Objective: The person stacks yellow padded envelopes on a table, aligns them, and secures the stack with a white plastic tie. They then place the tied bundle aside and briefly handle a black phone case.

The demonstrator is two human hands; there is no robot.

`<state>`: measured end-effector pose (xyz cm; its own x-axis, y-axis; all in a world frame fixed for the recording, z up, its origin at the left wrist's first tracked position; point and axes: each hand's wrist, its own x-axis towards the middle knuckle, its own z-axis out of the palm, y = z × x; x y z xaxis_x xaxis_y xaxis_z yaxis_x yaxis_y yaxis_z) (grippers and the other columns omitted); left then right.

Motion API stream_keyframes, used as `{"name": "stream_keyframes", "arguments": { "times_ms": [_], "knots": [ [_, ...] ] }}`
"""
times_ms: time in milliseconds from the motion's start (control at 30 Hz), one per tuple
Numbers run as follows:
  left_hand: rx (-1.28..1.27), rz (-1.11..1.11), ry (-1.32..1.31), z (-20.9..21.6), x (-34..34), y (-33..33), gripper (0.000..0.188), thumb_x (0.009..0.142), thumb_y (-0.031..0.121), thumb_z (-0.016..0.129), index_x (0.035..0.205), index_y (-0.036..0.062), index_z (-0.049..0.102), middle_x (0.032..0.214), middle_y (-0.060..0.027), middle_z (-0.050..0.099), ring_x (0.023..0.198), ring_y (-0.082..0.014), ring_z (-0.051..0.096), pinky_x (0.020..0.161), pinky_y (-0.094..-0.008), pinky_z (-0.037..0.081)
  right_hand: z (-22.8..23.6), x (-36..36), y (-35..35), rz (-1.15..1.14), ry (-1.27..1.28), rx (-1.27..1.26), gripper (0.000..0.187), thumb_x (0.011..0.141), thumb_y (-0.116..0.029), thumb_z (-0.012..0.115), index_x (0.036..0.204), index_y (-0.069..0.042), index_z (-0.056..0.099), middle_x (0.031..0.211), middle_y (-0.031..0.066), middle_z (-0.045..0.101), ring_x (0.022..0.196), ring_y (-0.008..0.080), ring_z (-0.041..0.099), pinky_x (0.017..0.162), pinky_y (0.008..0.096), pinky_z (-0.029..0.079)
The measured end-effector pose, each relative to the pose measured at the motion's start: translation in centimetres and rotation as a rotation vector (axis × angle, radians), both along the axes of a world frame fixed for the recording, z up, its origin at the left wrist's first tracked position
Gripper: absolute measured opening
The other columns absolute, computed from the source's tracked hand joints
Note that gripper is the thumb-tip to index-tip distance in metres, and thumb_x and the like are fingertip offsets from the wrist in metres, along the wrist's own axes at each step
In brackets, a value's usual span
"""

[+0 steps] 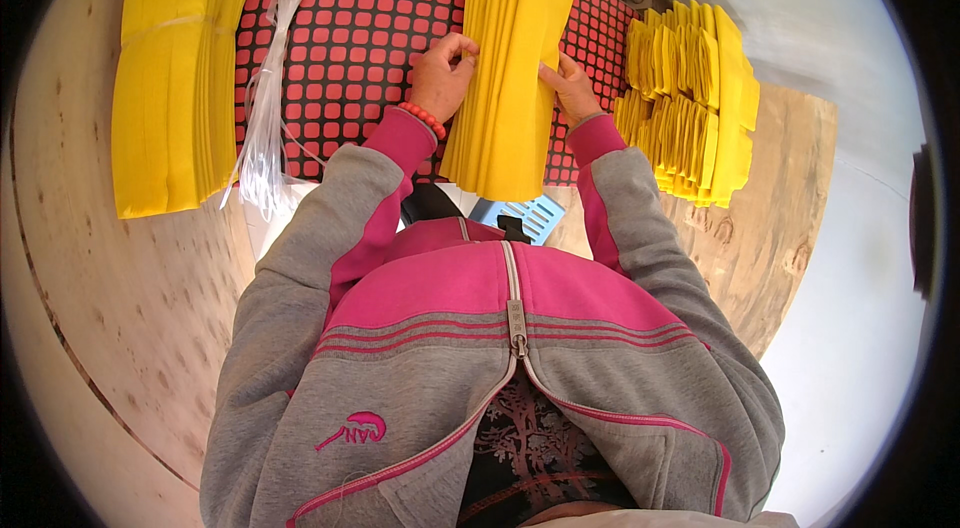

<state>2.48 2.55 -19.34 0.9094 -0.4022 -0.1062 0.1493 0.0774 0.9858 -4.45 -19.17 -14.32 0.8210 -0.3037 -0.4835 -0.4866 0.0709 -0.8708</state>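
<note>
The left hand's fingers (457, 45) are curled nearly closed, tips at the left edge of a yellow stack (510, 78); whether they pinch a layer of it, I cannot tell. The right hand (573, 91) grips the stack's opposite edge, its thumb flat on the front and its other fingers, partly hidden, at the side. The stack is long and pleated, standing between the left hand (440, 83) and the right, over the middle of a red-and-black patterned table (350, 78), its lower end reaching just past the near edge. A red bead bracelet (424, 118) circles the left wrist. Left of the hands lies a loose bunch of clear strips (268, 118), and beyond it a tall yellow bundle (165, 118) with a clear band around its middle. On the right, apart from the right hand, sits a pile of smaller folded yellow pieces (695, 108). Nearer the body, a blue slotted object (535, 218) shows below the table. The person wears a grey and pink zipped jacket (400, 328).
</note>
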Motion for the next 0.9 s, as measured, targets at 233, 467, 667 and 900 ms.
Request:
{"name": "stream_keyframes", "arguments": {
  "times_ms": [233, 467, 667, 900],
  "knots": [
    [-0.143, -0.02, 0.123, 0.8, 0.0, 0.3, 0.016, 0.089, 0.013, 0.062, 0.098, -0.0001, 0.061, 0.088, -0.0054, 0.064, 0.081, -0.0111, 0.059, 0.072, -0.0253, 0.048, -0.1, 0.0, -0.1, -0.002, -0.009, 0.017, 0.058, 0.086, -0.019, 0.071, 0.133, 0.002, 0.046, 0.118, 0.0108, 0.062, 0.103, 0.0179, 0.062, 0.087, 0.0303, 0.051],
    [-0.03, -0.038, 0.035, 0.3, -0.1, 0.2, 0.02, 0.088, 0.013, 0.064, 0.102, -0.0001, 0.058, 0.088, -0.0025, 0.062, 0.082, -0.0082, 0.057, 0.073, -0.0237, 0.047, -0.1, 0.0, 0.1, -0.019, -0.007, 0.02, 0.055, 0.086, -0.016, 0.071, 0.131, 0.002, 0.046, 0.117, 0.0109, 0.063, 0.102, 0.0176, 0.063, 0.087, 0.0301, 0.051],
    [0.005, -0.021, 0.011, -0.4, -0.1, -0.1, 0.018, 0.089, 0.01, 0.062, 0.102, -0.0005, 0.057, 0.09, -0.0028, 0.062, 0.082, -0.0091, 0.058, 0.074, -0.0244, 0.048, -0.1, 0.0, 0.0, -0.018, 0.003, 0.01, 0.055, 0.086, -0.016, 0.071, 0.131, 0.003, 0.046, 0.116, 0.0111, 0.063, 0.101, 0.0179, 0.063, 0.088, 0.0299, 0.051],
    [0.014, 0.014, 0.038, -0.4, 0.0, -0.3, 0.026, 0.083, 0.02, 0.067, 0.099, 0.0006, 0.06, 0.09, -0.007, 0.062, 0.076, -0.014, 0.057, 0.07, -0.0287, 0.048, -0.1, 0.0, 0.1, -0.024, -0.008, 0.006, 0.054, 0.086, -0.015, 0.071, 0.131, 0.003, 0.047, 0.117, 0.0117, 0.063, 0.101, 0.0182, 0.063, 0.088, 0.0295, 0.051]
  ]
}}
